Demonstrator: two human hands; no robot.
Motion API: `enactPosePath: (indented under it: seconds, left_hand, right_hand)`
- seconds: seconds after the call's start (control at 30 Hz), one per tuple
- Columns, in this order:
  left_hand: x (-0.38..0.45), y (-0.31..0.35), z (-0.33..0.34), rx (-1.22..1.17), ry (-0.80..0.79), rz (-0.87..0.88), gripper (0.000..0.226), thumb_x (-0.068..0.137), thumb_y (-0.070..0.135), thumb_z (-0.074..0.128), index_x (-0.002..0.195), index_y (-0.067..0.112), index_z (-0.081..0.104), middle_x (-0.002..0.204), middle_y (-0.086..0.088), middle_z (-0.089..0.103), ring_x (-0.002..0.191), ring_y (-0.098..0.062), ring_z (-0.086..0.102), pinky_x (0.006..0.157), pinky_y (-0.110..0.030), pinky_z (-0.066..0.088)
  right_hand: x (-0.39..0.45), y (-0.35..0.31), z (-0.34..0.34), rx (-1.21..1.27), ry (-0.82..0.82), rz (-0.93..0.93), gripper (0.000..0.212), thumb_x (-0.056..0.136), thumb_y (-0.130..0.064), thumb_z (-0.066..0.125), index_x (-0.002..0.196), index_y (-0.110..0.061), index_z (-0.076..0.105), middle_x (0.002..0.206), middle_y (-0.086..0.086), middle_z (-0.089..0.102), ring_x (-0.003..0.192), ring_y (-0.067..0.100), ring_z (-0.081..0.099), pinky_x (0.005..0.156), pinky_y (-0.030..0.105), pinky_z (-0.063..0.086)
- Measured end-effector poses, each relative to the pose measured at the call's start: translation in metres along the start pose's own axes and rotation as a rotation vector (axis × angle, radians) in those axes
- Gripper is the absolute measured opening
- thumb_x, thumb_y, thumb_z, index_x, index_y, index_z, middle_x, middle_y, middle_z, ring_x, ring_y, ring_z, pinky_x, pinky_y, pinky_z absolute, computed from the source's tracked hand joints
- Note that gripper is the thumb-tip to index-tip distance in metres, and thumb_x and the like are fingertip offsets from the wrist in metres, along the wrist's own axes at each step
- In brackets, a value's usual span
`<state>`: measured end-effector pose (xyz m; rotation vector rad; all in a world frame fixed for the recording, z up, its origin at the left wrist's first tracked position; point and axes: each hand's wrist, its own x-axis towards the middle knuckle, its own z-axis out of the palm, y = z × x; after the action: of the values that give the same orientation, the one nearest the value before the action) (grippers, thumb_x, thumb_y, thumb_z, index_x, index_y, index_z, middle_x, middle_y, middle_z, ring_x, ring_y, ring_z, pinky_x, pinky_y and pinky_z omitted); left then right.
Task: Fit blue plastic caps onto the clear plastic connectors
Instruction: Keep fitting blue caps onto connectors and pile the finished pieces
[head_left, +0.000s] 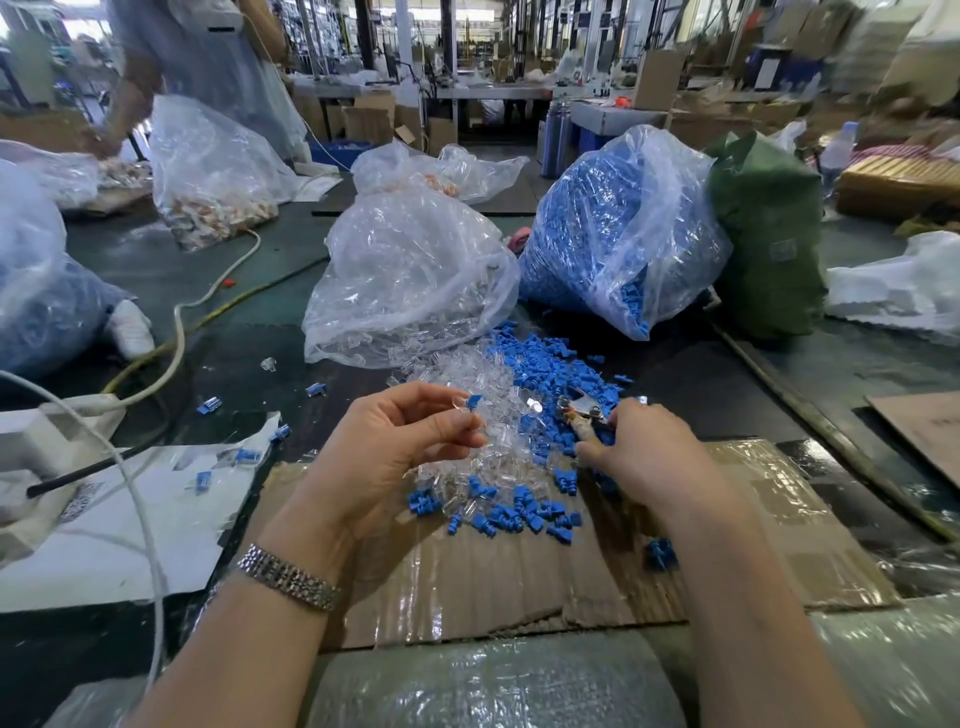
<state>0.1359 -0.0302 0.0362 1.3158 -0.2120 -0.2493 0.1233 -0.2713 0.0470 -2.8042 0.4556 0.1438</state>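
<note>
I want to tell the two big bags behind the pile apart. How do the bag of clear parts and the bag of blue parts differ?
The clear-connector bag stands left; the blue-cap bag stands right and rises taller. The clear-connector bag looks colourless throughout and slumps low, while the blue-cap bag is packed solid blue. Both are transparent plastic, and each has parts of its own kind lying at its foot on the table.

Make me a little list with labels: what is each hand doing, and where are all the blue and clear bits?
left hand: pinches a clear connector with a blue cap on its end
right hand: grips pliers over the pile
loose pile: clear connectors and blue caps mixed, on the cardboard and table
clear bag: behind the pile, holds clear connectors
blue bag: right of the clear bag, holds blue caps
finished pieces: a few scattered left of the pile
wrist: metal watch band on the left
</note>
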Motion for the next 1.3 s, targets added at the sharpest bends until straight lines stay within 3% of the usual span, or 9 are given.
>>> enactPosePath:
  seconds: [0.2, 0.33, 0.47, 0.6, 0.73, 0.83, 1.03, 1.17, 1.3]
  left_hand:
    - [0.002, 0.000, -0.004, -0.034, 0.034, 0.016, 0.019, 0.078, 0.013, 0.079, 0.097, 0.011, 0.079, 0.103, -0.023, 0.074, 0.092, -0.034, 0.074, 0.075, -0.029, 0.060]
    - [0.004, 0.000, -0.003, -0.041, 0.033, 0.010, 0.019, 0.078, 0.013, 0.079, 0.097, 0.013, 0.079, 0.103, -0.022, 0.075, 0.093, -0.033, 0.075, 0.075, -0.029, 0.060]
    - [0.004, -0.001, -0.004, -0.059, 0.036, 0.021, 0.020, 0.078, 0.015, 0.080, 0.097, 0.016, 0.079, 0.104, -0.020, 0.075, 0.095, -0.034, 0.075, 0.075, -0.029, 0.060]
    - [0.004, -0.001, -0.004, -0.075, 0.071, 0.042, 0.021, 0.077, 0.018, 0.080, 0.097, 0.017, 0.080, 0.105, -0.019, 0.076, 0.096, -0.032, 0.075, 0.076, -0.028, 0.060]
    - [0.006, 0.000, -0.003, -0.140, 0.108, 0.063, 0.021, 0.074, 0.018, 0.081, 0.095, 0.018, 0.081, 0.106, -0.017, 0.076, 0.099, -0.029, 0.075, 0.077, -0.026, 0.059]
    - [0.006, 0.000, -0.003, -0.140, 0.132, 0.076, 0.023, 0.071, 0.019, 0.081, 0.095, 0.018, 0.081, 0.107, -0.015, 0.076, 0.100, -0.025, 0.074, 0.077, -0.024, 0.058]
    - [0.008, -0.003, -0.002, -0.052, 0.135, 0.087, 0.026, 0.071, 0.020, 0.082, 0.096, 0.016, 0.080, 0.105, -0.013, 0.077, 0.099, -0.026, 0.072, 0.089, -0.035, 0.058]
    - [0.005, 0.000, -0.001, 0.165, 0.144, 0.138, 0.018, 0.072, 0.025, 0.079, 0.090, 0.024, 0.080, 0.096, -0.005, 0.078, 0.091, -0.014, 0.072, 0.079, -0.022, 0.056]
    - [0.004, 0.002, 0.002, 0.253, 0.157, 0.178, 0.019, 0.072, 0.025, 0.077, 0.090, 0.019, 0.078, 0.094, -0.004, 0.079, 0.094, -0.016, 0.074, 0.083, -0.023, 0.057]
  right_hand:
    - [0.001, 0.007, -0.008, 0.047, -0.072, -0.016, 0.044, 0.089, -0.041, 0.075, 0.103, 0.001, 0.069, 0.103, 0.020, 0.068, 0.089, 0.029, 0.062, 0.070, 0.037, 0.046]
    - [-0.004, -0.003, -0.005, -0.020, -0.035, -0.031, 0.036, 0.086, -0.038, 0.072, 0.072, -0.010, 0.054, 0.093, 0.015, 0.057, 0.094, 0.032, 0.054, 0.066, 0.033, 0.034]
    - [-0.007, -0.010, -0.007, 0.057, 0.045, -0.068, 0.032, 0.091, -0.030, 0.057, 0.070, -0.013, 0.042, 0.092, 0.017, 0.052, 0.084, 0.030, 0.049, 0.059, 0.034, 0.027]
    - [-0.010, -0.009, -0.023, 0.404, 0.057, -0.150, 0.024, 0.090, -0.022, 0.062, 0.079, -0.002, 0.058, 0.064, 0.006, 0.051, 0.048, 0.014, 0.043, 0.044, 0.026, 0.033]
    - [-0.017, -0.018, -0.029, 0.620, -0.321, -0.280, 0.024, 0.098, -0.015, 0.061, 0.100, 0.008, 0.064, 0.071, 0.008, 0.070, 0.065, 0.022, 0.068, 0.074, 0.047, 0.059]
    - [-0.023, -0.031, -0.023, 0.682, -0.526, -0.336, 0.018, 0.102, -0.011, 0.056, 0.105, 0.006, 0.062, 0.079, 0.007, 0.072, 0.076, 0.023, 0.074, 0.076, 0.040, 0.061]
    - [-0.032, -0.044, -0.021, 0.604, -0.527, -0.447, 0.021, 0.103, -0.022, 0.055, 0.097, -0.004, 0.063, 0.087, 0.008, 0.073, 0.083, 0.018, 0.073, 0.089, 0.043, 0.059]
    - [-0.034, -0.046, -0.021, 0.546, -0.499, -0.455, 0.023, 0.104, -0.025, 0.054, 0.096, -0.005, 0.063, 0.092, 0.013, 0.076, 0.091, 0.026, 0.075, 0.087, 0.043, 0.059]
    - [-0.035, -0.048, -0.013, 0.561, -0.453, -0.447, 0.039, 0.104, -0.034, 0.053, 0.098, 0.004, 0.060, 0.079, 0.010, 0.071, 0.071, 0.024, 0.071, 0.081, 0.051, 0.058]
